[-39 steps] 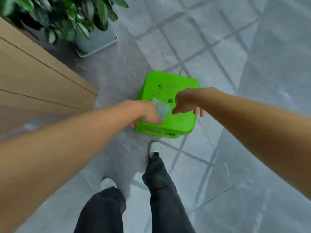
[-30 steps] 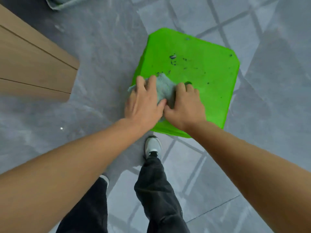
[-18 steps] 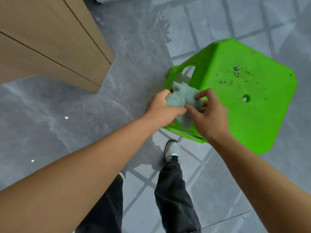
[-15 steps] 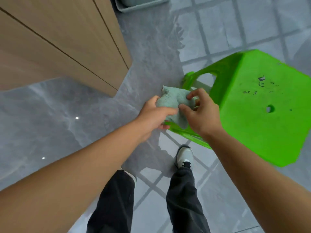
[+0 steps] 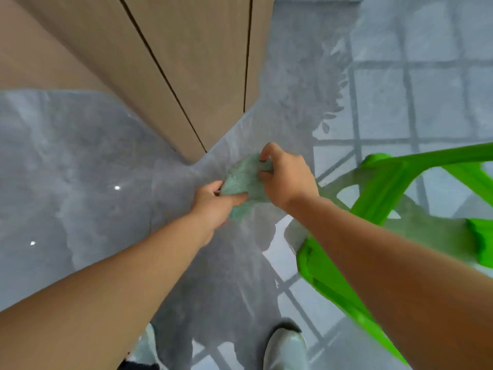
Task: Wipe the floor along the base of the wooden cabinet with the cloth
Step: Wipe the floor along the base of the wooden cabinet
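Note:
A pale green cloth [image 5: 244, 180] is bunched between both hands above the grey tiled floor [image 5: 80, 169]. My left hand [image 5: 216, 202] pinches its lower left edge. My right hand [image 5: 286, 177] grips its upper right part with the fingers curled over it. The wooden cabinet [image 5: 165, 62] fills the upper left; its bottom corner meets the floor just left of and beyond the cloth. Whether the cloth touches the floor I cannot tell.
A bright green plastic stool [image 5: 386, 190] stands tilted at the right, close to my right forearm. My white shoe [image 5: 284, 348] is at the bottom edge. A plant's shadow lies on the floor to the right of the cabinet.
Both hands lifted the cloth off the green stool and carried it left toward the cabinet's corner. The view swung toward the cabinet, and the stool slid to the right.

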Demonstrator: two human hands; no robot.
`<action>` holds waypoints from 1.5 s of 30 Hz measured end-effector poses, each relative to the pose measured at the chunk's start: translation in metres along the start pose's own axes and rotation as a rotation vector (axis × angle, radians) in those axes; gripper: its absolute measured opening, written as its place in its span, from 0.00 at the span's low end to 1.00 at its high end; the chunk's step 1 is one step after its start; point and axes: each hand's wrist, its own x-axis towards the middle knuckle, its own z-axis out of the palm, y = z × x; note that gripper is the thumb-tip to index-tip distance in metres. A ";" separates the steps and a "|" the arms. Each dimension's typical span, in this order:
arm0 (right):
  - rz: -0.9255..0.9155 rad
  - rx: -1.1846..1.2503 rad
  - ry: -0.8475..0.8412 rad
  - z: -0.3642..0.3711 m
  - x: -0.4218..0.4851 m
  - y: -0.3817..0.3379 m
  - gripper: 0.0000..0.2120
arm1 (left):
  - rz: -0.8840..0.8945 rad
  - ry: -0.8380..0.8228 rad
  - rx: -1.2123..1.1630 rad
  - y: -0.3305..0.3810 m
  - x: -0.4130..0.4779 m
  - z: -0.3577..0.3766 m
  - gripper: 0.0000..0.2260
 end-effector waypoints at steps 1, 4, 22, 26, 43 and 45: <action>-0.034 0.005 0.036 0.014 0.021 0.010 0.12 | 0.067 0.043 -0.032 -0.004 0.028 0.008 0.07; -0.129 -0.179 0.123 0.054 0.079 0.033 0.18 | 0.267 0.255 0.167 -0.008 0.101 0.014 0.13; -0.306 -0.358 0.081 0.167 0.108 0.018 0.42 | 0.061 0.460 0.901 -0.141 0.136 -0.099 0.57; -0.108 -0.396 0.177 0.113 0.177 0.058 0.42 | 0.037 0.431 0.894 -0.139 0.134 -0.097 0.57; -0.420 -0.434 0.001 0.163 0.105 0.025 0.37 | -0.010 0.305 0.872 -0.118 0.120 -0.097 0.58; -0.247 -0.406 0.132 0.129 0.142 0.056 0.37 | -0.016 0.295 0.880 -0.117 0.120 -0.098 0.57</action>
